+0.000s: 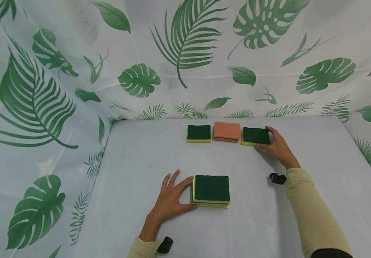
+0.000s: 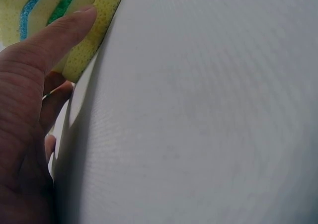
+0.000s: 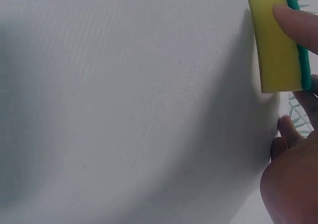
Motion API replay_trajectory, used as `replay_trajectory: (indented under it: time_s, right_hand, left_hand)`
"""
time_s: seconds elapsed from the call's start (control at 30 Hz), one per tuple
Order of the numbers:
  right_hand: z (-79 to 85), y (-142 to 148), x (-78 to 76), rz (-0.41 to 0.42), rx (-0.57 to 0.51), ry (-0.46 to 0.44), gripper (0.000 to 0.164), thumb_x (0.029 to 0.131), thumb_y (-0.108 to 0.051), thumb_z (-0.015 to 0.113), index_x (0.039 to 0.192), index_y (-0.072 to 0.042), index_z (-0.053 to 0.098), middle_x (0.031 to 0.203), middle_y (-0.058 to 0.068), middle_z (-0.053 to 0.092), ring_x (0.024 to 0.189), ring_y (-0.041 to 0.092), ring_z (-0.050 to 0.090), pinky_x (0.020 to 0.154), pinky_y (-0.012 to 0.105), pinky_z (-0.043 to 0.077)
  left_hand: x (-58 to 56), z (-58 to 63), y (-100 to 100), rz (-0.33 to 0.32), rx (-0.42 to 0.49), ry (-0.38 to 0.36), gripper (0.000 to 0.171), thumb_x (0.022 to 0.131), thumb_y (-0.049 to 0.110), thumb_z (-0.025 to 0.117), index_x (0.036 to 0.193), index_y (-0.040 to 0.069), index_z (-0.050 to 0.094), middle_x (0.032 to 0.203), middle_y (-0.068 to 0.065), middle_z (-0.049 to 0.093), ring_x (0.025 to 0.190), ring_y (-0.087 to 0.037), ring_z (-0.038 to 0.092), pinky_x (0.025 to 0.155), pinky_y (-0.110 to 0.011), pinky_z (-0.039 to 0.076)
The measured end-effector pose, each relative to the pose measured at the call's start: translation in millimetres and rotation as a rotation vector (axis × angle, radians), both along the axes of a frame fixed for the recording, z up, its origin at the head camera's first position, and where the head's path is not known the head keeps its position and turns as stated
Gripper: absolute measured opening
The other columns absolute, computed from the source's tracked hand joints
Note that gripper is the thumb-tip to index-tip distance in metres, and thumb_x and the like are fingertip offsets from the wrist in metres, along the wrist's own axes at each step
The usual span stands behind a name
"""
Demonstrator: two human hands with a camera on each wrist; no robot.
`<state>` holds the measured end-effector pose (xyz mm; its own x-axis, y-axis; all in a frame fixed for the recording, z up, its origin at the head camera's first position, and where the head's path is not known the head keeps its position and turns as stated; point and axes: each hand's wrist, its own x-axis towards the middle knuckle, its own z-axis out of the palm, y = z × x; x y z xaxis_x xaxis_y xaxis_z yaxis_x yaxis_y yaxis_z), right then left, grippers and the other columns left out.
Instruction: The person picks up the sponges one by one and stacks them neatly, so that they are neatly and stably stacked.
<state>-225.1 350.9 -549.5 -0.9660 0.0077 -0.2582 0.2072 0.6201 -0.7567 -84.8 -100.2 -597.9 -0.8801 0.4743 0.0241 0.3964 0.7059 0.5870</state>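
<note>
At the near middle of the table is a stack of sponges (image 1: 212, 190), its top one yellow with a dark green scouring face. My left hand (image 1: 167, 202) holds this stack by its left end, thumb at the front side and index finger at the back corner, other fingers spread. Yellow layers with green and blue bands show along the stack's side (image 2: 97, 33) in the left wrist view. Farther off, my right hand (image 1: 279, 147) grips a green-and-yellow sponge (image 1: 255, 136) by its right end. The thumb lies on its yellow side in the right wrist view.
Left of the sponge in my right hand, a salmon-pink sponge (image 1: 226, 130) and another green-and-yellow sponge (image 1: 198, 133) lie in a row near the table's back edge. A leaf-printed curtain (image 1: 211, 82) rises behind and beside the white table (image 1: 134, 154).
</note>
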Motion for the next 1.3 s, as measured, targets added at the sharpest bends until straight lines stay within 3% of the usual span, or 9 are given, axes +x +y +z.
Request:
replay_trajectory:
  time_s: [0.2, 0.7, 0.97, 1.3]
  right_hand:
    - [-1.1, 2.5, 5.9, -0.019, -0.021, 0.032, 0.105, 0.099, -0.034, 0.078, 0.170, -0.001, 0.009, 0.172, 0.033, 0.014, 0.156, 0.055, 0.015, 0.123, 0.074, 0.016]
    - [3.5, 0.7, 18.2, -0.106, -0.108, 0.059, 0.101, 0.100, -0.037, 0.077, 0.170, 0.001, 0.014, 0.169, 0.037, 0.021, 0.152, 0.056, 0.027, 0.121, 0.071, 0.026]
    - [1.8, 3.3, 28.3, -0.118, -0.133, 0.092, 0.100, 0.101, -0.039, 0.076, 0.170, 0.000, 0.015, 0.170, 0.034, 0.021, 0.151, 0.057, 0.029, 0.120, 0.071, 0.027]
    - [6.3, -1.4, 44.6, -0.112, -0.130, 0.122, 0.097, 0.100, -0.046, 0.075, 0.166, 0.004, 0.025, 0.165, 0.031, 0.033, 0.149, 0.047, 0.034, 0.122, 0.065, 0.031]
  left_hand:
    - [-0.2, -0.5, -0.4, -0.003, -0.002, 0.009, 0.089, 0.085, 0.062, 0.080, 0.163, 0.034, 0.047, 0.162, 0.006, 0.051, 0.163, -0.027, 0.015, 0.130, -0.056, 0.005]
    - [-0.2, -1.9, -0.9, -0.010, -0.003, 0.016, 0.090, 0.084, 0.063, 0.080, 0.163, 0.033, 0.047, 0.162, 0.006, 0.051, 0.163, -0.027, 0.015, 0.130, -0.055, 0.005]
    - [-0.7, -1.8, -0.4, -0.006, -0.010, 0.010, 0.090, 0.084, 0.062, 0.081, 0.163, 0.034, 0.047, 0.162, 0.007, 0.051, 0.163, -0.026, 0.014, 0.130, -0.055, 0.004]
    - [-0.1, 0.7, -0.3, -0.002, -0.007, -0.004, 0.090, 0.084, 0.062, 0.080, 0.163, 0.032, 0.047, 0.163, 0.003, 0.050, 0.163, -0.027, 0.015, 0.130, -0.055, 0.004]
